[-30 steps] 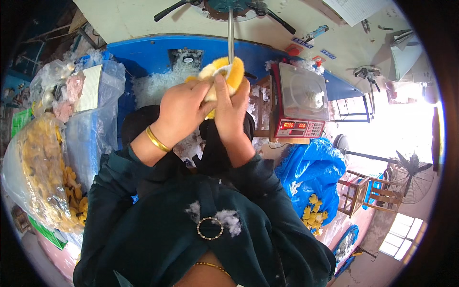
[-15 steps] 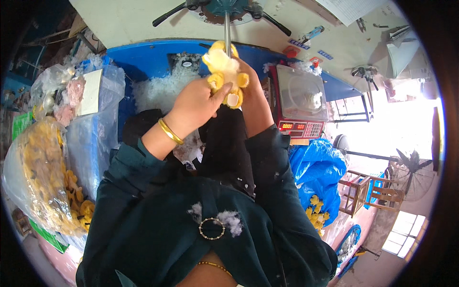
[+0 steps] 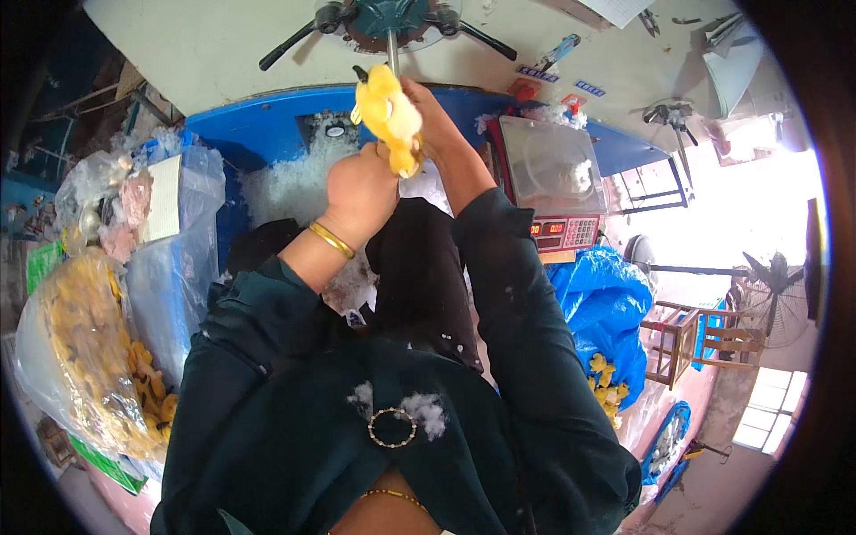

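A small yellow plush toy [image 3: 392, 118] sits at the end of the metal tube [image 3: 392, 52] that sticks out from the green machine head [image 3: 390, 20]. It is turned side-on, with a dark tip at its upper left. My left hand [image 3: 359, 189], with a gold bangle at the wrist, is closed on the toy's lower end. Along the toy's right side, my right hand [image 3: 434, 125] grips it, its fingers partly hidden behind the plush. Where the tube meets the toy is covered by the plush.
White stuffing fluff [image 3: 285, 192] lies in the blue tray [image 3: 234, 120] below the tube. On the left stands a clear bag [image 3: 80, 348] of yellow plush pieces. To the right are a red digital scale [image 3: 571, 234] and a blue bag [image 3: 602, 290] with more yellow toys.
The plush toy has turned from showing its pale underside and paws to a side-on pose. My left hand has rolled over with it, and the whole view has shifted slightly.
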Motion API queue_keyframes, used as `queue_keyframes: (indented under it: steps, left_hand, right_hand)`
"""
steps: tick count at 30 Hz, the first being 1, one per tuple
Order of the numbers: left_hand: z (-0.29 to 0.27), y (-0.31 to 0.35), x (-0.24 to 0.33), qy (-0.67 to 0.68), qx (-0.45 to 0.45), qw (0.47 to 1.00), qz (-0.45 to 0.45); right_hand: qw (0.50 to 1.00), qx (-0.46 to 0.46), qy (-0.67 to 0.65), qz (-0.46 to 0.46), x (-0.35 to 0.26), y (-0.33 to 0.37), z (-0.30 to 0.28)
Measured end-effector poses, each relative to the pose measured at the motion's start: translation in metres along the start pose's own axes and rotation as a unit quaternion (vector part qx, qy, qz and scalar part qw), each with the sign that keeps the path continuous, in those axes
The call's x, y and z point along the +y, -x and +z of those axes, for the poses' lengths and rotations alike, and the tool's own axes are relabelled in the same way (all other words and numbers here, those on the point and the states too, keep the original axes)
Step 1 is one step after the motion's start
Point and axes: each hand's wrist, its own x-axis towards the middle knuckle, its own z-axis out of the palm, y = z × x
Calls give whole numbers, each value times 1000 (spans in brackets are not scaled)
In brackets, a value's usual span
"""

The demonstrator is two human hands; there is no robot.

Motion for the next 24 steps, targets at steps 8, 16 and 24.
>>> queue_keyframes:
  steps: [8,16,24]
  left_hand:
    - [8,-21,-10,15,46,999,-6]
    - [-46,21,13,416,-112,896,-106]
    - [-40,-50,6,796,-189,453,-354]
  right_hand:
    - [986,10,128,-109,-2,-28,-8]
    - [991,119,58,27,-15,25,19]
    - [971,159,177,-20,-22,-58,-11]
